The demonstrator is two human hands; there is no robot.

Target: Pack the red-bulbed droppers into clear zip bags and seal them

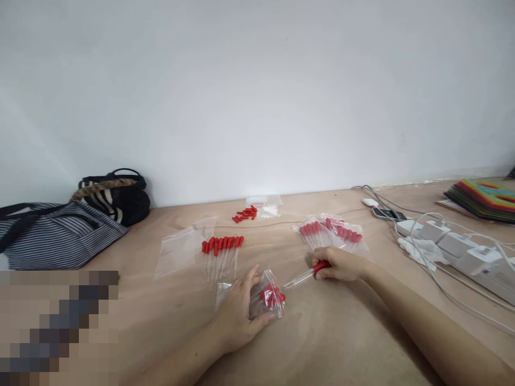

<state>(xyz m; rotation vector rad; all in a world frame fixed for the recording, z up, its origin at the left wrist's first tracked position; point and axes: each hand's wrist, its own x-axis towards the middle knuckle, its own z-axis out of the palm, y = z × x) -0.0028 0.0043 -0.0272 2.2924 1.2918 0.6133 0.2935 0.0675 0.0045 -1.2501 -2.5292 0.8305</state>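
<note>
In the head view my right hand (336, 264) pinches a glass dropper by its red rubber bulb (322, 265). The clear tube (300, 279) of this dropper points left, its tip close to a small clear zip bag (269, 276) with red bulbs inside. My left hand (237, 311) holds that bag, fingers behind it and thumb along its lower edge. Farther back on the left lies a row of droppers (221, 246) with red bulbs. Bagged droppers (328, 230) lie beyond my right hand.
Loose red bulbs (244, 214) and clear tubes (268, 212) lie near the wall. Flat plastic bags (179, 249) are at left. Bags (60, 230) stand far left. A power strip with chargers (454, 249), cables and coloured sheets (483, 198) occupy the right.
</note>
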